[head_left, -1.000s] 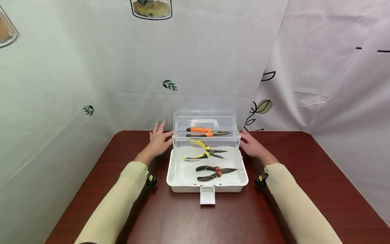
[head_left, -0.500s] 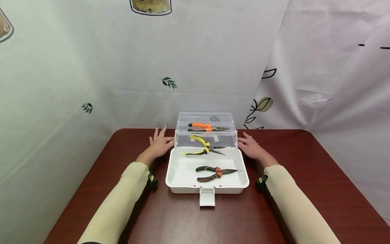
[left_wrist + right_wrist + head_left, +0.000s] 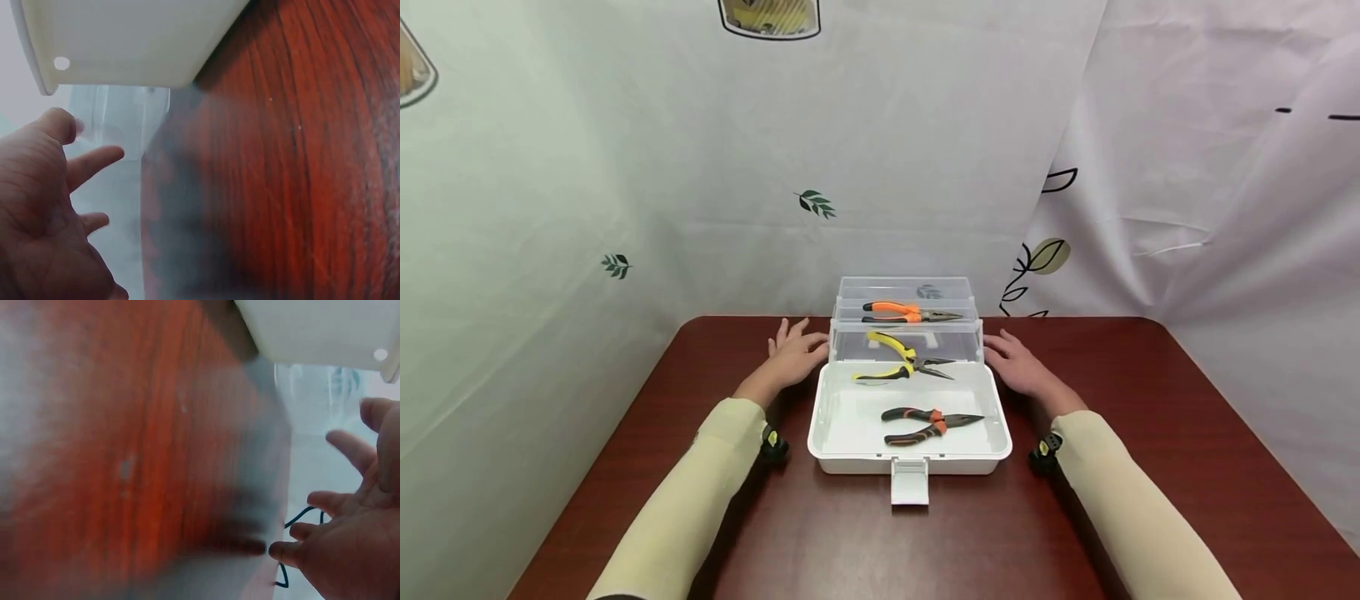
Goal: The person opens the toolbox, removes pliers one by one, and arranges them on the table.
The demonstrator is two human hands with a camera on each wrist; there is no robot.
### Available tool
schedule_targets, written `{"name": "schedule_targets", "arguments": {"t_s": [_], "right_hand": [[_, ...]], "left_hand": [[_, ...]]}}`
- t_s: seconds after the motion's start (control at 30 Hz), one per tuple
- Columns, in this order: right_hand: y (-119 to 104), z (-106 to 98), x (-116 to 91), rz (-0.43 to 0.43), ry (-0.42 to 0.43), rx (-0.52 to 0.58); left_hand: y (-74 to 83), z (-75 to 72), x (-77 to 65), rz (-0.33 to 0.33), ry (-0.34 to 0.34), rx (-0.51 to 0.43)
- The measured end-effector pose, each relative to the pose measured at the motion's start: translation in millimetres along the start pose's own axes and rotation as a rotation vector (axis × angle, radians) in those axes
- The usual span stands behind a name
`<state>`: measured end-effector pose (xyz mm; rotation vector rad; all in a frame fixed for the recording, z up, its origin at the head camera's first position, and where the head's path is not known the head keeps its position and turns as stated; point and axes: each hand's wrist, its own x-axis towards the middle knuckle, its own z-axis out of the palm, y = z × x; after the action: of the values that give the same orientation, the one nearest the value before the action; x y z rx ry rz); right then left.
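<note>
Here's the white toolbox [image 3: 850, 429], unfolded at the middle of the dark red table [image 3: 865, 554], front latch [image 3: 910, 487] hanging down! Black-and-red pliers [image 3: 938, 422] lie on its floor, yellow-and-black pliers [image 3: 912, 364] behind, orange-and-black pliers [image 3: 913, 316] farthest back among the clear sections [image 3: 850, 343]. Left hand [image 3: 792, 358] at the left rear side, fingers spread; right hand [image 3: 1018, 363] mirrors it, fingers spread too. Whether fingertips touch plastic, I cannot tell. Beyond hangs a leaf-printed sheet [image 3: 925, 167].
</note>
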<state>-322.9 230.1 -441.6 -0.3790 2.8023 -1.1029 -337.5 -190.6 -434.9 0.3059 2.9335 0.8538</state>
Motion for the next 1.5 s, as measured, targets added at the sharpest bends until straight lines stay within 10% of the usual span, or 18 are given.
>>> {"name": "schedule_targets", "arguments": {"t_s": [0.27,0.57,1.03,1.5], "right_hand": [[-3,-3,-36,0.049,0.056,0.336],[-13,3,-82,0.034,-0.097,0.65],[-22,16,-107,0.016,-0.233,0.73],[-16,18,-107,-0.012,-0.239,0.774]], "left_hand": [[7.9,-22.5,-4.8,0.101,0.137,0.037],[43.8,-58.4,-5.7,0.236,0.155,0.003],[130.2,-79.8,16.4,0.378,-0.169,0.084],[165.2,-67.0,41.1,0.378,-0.393,0.105]]}}
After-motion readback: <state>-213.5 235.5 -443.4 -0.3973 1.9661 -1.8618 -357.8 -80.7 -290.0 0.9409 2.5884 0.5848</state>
